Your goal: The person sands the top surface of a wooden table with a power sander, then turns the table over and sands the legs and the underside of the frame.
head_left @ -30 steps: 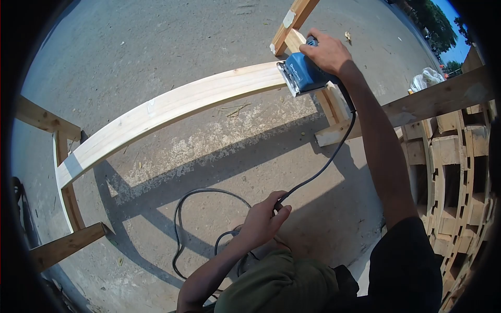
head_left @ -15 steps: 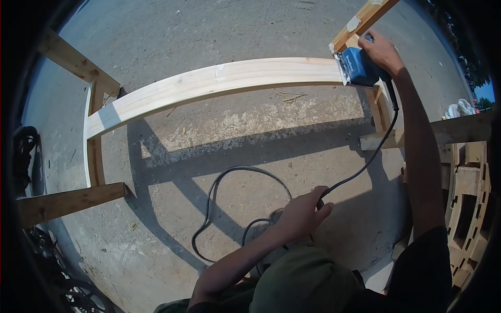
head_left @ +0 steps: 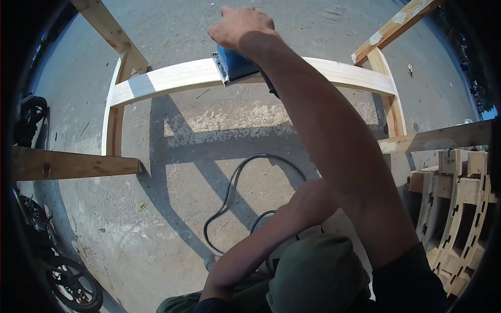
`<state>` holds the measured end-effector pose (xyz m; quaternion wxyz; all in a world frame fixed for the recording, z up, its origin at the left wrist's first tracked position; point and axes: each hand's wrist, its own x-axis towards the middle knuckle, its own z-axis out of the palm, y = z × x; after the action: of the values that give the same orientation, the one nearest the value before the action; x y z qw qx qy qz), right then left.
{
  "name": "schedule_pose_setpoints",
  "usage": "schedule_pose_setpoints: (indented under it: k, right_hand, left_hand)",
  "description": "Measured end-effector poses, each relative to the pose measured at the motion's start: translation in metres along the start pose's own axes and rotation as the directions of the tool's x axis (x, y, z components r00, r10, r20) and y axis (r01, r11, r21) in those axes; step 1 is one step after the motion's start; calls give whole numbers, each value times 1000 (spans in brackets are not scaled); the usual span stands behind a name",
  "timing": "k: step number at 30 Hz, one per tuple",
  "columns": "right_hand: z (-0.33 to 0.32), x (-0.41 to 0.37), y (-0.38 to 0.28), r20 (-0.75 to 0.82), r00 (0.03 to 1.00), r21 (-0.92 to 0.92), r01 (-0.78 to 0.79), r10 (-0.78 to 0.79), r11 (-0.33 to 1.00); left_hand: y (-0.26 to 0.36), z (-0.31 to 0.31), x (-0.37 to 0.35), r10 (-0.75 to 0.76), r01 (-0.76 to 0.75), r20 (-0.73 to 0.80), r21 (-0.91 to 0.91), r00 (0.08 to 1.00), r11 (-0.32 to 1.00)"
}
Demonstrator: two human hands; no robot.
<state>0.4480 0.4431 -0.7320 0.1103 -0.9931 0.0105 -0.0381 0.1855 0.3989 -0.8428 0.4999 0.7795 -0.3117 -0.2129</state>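
My right hand [head_left: 242,27] is closed over the top of a blue electric sander [head_left: 236,65], whose flat base lies on a pale wooden board [head_left: 180,76] left of its middle. A short piece of black power cord [head_left: 270,86] shows beneath my right wrist. My left hand [head_left: 313,199] is low in the view, partly behind my right forearm, which hides its fingers. Its curled shape matches the earlier grip on the cord. More cord [head_left: 225,201] loops over the ground beside it.
The board joins two wooden side frames, with legs at left [head_left: 78,163] and right [head_left: 438,140]. A slatted pallet [head_left: 449,219] stands at lower right. At lower left is a wheel [head_left: 75,284]. A green cap [head_left: 318,274] shows at the bottom. Rough concrete lies underneath.
My right hand has slid the sander leftward along the board from its right end. My right forearm now crosses in front of my left hand. The view has shifted somewhat.
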Motion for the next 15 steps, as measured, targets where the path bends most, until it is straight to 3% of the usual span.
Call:
schedule_pose_setpoints:
  k: [1, 3, 5, 6, 7, 8, 13, 15]
  right_hand:
    - [10, 7, -14, 57, 998, -8, 28, -28, 1000]
    - [14, 4, -36, 70, 996, -79, 69, -64, 994]
    - [8, -1, -22, 81, 995, -62, 61, -56, 996]
    - [6, -4, -17, 98, 993, -33, 74, -71, 997]
    - [2, -7, -2, 90, 994, -36, 60, -57, 998]
    - [-5, -9, 21, 80, 996, -38, 46, -43, 998]
    - [-17, 5, 150, -32, 999, -87, -13, 10, 996]
    - [-21, 9, 198, -89, 995, -116, -60, 50, 991]
  left_hand:
    - [-10, 5, -4, 191, -199, -159, -39, 969, 979]
    - [-11, 1, -10, 175, -204, -219, -118, 960, 972]
    - [-8, -12, -11, 38, -51, -94, -140, 995, 989]
    - [-1, -17, -8, 33, -46, -95, -142, 995, 989]
    - [6, -25, -5, -131, 134, 96, -24, 987, 991]
    - [9, -30, -3, -306, 283, 261, 123, 916, 951]
    - [6, -17, 9, -281, 250, 297, 139, 912, 958]
    - [8, -13, 17, -248, 207, 393, 146, 885, 967]
